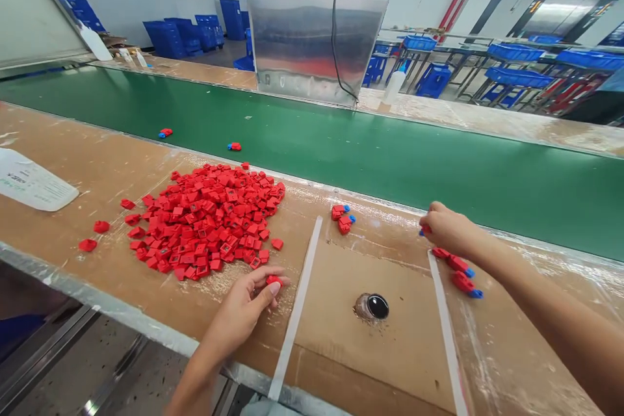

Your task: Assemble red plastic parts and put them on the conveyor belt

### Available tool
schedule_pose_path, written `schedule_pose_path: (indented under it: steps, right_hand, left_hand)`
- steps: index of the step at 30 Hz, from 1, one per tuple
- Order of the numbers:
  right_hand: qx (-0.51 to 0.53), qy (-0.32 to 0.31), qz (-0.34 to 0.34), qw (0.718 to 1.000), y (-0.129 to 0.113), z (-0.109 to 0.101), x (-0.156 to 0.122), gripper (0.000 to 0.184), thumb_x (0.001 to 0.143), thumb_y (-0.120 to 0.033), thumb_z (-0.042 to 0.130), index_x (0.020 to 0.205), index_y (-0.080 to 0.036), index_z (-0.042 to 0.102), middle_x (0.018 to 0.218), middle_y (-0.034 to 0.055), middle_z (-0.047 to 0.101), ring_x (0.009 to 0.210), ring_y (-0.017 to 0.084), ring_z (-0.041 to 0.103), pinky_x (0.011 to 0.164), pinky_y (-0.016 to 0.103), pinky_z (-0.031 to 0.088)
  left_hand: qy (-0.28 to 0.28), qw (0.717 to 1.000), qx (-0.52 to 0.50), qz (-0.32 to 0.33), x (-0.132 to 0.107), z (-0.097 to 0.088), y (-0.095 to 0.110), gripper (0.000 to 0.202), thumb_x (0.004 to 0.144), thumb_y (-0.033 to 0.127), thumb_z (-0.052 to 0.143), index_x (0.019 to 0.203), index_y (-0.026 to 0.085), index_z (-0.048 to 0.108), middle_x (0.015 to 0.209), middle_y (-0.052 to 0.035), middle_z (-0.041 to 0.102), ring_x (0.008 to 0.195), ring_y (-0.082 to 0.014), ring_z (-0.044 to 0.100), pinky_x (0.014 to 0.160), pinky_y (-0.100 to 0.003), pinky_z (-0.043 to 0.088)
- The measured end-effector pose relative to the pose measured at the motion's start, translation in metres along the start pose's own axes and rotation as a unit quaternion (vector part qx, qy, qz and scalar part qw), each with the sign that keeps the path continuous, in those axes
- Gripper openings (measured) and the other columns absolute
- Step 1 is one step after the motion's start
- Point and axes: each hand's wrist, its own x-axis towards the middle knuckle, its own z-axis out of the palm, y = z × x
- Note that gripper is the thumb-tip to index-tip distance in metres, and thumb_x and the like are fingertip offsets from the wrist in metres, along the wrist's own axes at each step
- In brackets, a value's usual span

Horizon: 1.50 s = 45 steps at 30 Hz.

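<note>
My left hand (241, 309) pinches a small red plastic part (273, 281) between thumb and fingers, just right of a large heap of loose red plastic parts (205, 221) on the cardboard-covered bench (73, 162). My right hand (446, 229) is shut on a red part with a blue piece (423, 230) showing at the fingertips. Below that hand lie several joined red-and-blue parts (458, 276). Another small cluster of them (342, 218) sits between my hands. A round black knob (377, 306) stands on a cardboard sheet (370, 364) between two white strips (295, 309).
A green conveyor belt (341, 149) runs along the bench's far edge, carrying two red-and-blue parts (234, 146). A white paper sheet (32, 179) lies at the left. A steel panel (316, 45) stands beyond the belt, with blue crates (166, 39) and blue-trayed racks (517, 71) behind.
</note>
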Motion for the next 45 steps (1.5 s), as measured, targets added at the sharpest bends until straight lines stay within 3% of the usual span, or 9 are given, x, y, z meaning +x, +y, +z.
schedule_pose_path:
  steps: [3,8,10,14,17,20,23,28,45]
  right_hand:
    - [-0.026,-0.045,-0.024,0.998,-0.016,0.007,-0.050,0.031,0.068,0.014,0.050,0.061,-0.015,0.061,0.071,0.0066,0.058,0.062,0.018,0.057,0.056,0.029,0.029]
    - [-0.012,-0.048,-0.031,0.998,-0.048,0.027,-0.095,0.036,0.072,0.014,0.048,0.082,-0.016,0.064,0.075,0.0059,0.064,0.066,0.020,0.063,0.053,0.029,0.029]
    - [0.007,-0.023,-0.016,1.000,-0.053,0.032,-0.101,0.030,0.077,0.008,0.052,0.090,-0.016,0.064,0.081,0.0074,0.067,0.070,0.022,0.064,0.055,0.029,0.033]
    - [0.064,0.048,0.013,0.997,-0.050,0.044,-0.115,0.009,0.089,-0.016,0.060,0.097,-0.017,0.064,0.090,0.0083,0.069,0.084,0.025,0.066,0.066,0.031,0.045]
    - [0.097,0.118,0.022,0.988,-0.047,0.058,-0.129,0.022,0.097,-0.028,0.050,0.109,-0.016,0.064,0.099,0.0106,0.069,0.095,0.028,0.063,0.081,0.038,0.050]
    - [0.155,0.206,0.002,0.966,-0.048,0.068,-0.141,0.033,0.100,-0.034,0.043,0.118,-0.015,0.063,0.104,0.0128,0.067,0.100,0.031,0.059,0.088,0.047,0.050]
    - [0.267,0.253,-0.031,0.929,-0.056,0.063,-0.153,0.033,0.101,-0.036,0.042,0.118,-0.017,0.063,0.108,0.0126,0.066,0.099,0.029,0.061,0.086,0.046,0.052]
    - [0.384,0.222,-0.045,0.895,-0.081,0.033,-0.171,0.026,0.097,-0.039,0.058,0.116,-0.022,0.063,0.102,0.0070,0.070,0.083,0.021,0.064,0.074,0.035,0.054]
    - [0.352,0.226,-0.100,0.903,-0.112,0.020,-0.164,0.014,0.098,-0.032,0.058,0.108,-0.023,0.063,0.101,0.0058,0.069,0.092,0.023,0.065,0.078,0.035,0.052]
  left_hand:
    - [-0.027,0.999,-0.035,-0.004,0.002,0.010,-0.001,0.036,0.080,0.043,0.073,0.100,0.015,0.062,0.103,-0.0103,0.074,0.071,-0.0123,0.061,0.070,-0.024,0.048]
    - [-0.081,0.991,-0.097,-0.046,0.000,0.028,-0.004,0.039,0.079,0.043,0.076,0.100,0.018,0.054,0.104,-0.0083,0.074,0.087,-0.0162,0.069,0.089,-0.029,0.048]
    - [-0.097,0.990,-0.092,-0.042,-0.003,0.034,-0.006,0.040,0.081,0.045,0.075,0.098,0.020,0.049,0.101,-0.0074,0.074,0.087,-0.0170,0.070,0.089,-0.030,0.049]
    - [-0.128,0.991,-0.039,0.003,-0.010,0.045,-0.011,0.038,0.089,0.052,0.063,0.106,0.020,0.049,0.076,-0.0013,0.069,0.065,-0.0133,0.060,0.063,-0.024,0.045]
    - [-0.129,0.991,-0.013,0.034,-0.013,0.056,-0.014,0.038,0.091,0.052,0.059,0.108,0.017,0.056,0.065,0.0024,0.060,0.059,-0.0117,0.051,0.056,-0.022,0.039]
    - [-0.130,0.991,-0.014,0.035,-0.014,0.071,-0.018,0.038,0.091,0.047,0.060,0.113,0.016,0.057,0.072,0.0005,0.061,0.063,-0.0125,0.052,0.059,-0.023,0.040]
    - [-0.138,0.989,-0.033,0.028,-0.015,0.088,-0.023,0.038,0.090,0.040,0.061,0.119,0.016,0.054,0.080,-0.0017,0.064,0.068,-0.0132,0.054,0.063,-0.024,0.042]
    - [-0.142,0.988,-0.008,0.056,-0.018,0.107,-0.030,0.020,0.091,0.034,0.061,0.099,0.016,0.061,0.076,0.0003,0.058,0.068,-0.0127,0.052,0.062,-0.023,0.040]
    - [-0.137,0.983,0.087,0.092,-0.025,0.105,-0.026,0.015,0.089,0.033,0.063,0.091,0.018,0.064,0.073,0.0034,0.055,0.068,-0.0128,0.049,0.062,-0.022,0.036]
